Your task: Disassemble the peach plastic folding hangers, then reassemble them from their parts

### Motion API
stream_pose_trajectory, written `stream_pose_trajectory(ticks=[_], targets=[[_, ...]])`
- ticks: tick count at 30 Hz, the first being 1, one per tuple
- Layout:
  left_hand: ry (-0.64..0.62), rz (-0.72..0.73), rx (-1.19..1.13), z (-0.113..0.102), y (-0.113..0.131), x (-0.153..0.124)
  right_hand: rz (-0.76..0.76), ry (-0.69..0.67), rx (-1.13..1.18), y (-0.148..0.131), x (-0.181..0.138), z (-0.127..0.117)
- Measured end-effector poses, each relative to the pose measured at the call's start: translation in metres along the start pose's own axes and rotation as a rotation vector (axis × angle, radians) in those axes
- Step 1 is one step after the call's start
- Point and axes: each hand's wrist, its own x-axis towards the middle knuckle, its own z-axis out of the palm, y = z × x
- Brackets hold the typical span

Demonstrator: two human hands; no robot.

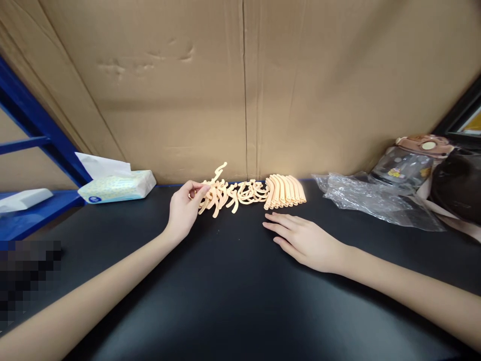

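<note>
A loose heap of pale orange curved plastic pieces [233,193] lies at the back of the black table [233,301]. Beside it on the right, several of the same pieces [285,190] lie side by side in a neat row. My left hand [184,210] reaches the heap's left end, with fingers pinched on one piece. Flat on the table lies my right hand [304,240], fingers stretched out, just in front of the neat row and holding nothing.
A tissue pack [116,185] sits at the back left beside a blue shelf frame [33,125]. Crumpled clear plastic [376,200], a lidded clear bottle [409,163] and a dark object [458,185] lie at the right. A cardboard wall [244,85] closes the back.
</note>
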Motion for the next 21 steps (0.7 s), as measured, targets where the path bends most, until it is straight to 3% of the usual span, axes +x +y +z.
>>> stream_pose_trajectory(ticks=[6, 13, 17, 21], targets=[[-0.051, 0.047, -0.094, 0.001, 0.021, -0.018, 0.071, 0.025, 0.128, 0.002, -0.001, 0.0], [-0.269, 0.208, -0.061, -0.008, 0.035, -0.044, 0.362, 0.285, 0.493, 0.012, 0.0, -0.003], [-0.422, 0.293, -0.048, -0.012, 0.035, -0.052, 0.344, 0.308, 0.604, 0.012, 0.001, -0.001], [-0.506, 0.349, -0.066, -0.012, 0.037, -0.054, 0.313, 0.318, 0.573, 0.01, 0.002, -0.001]])
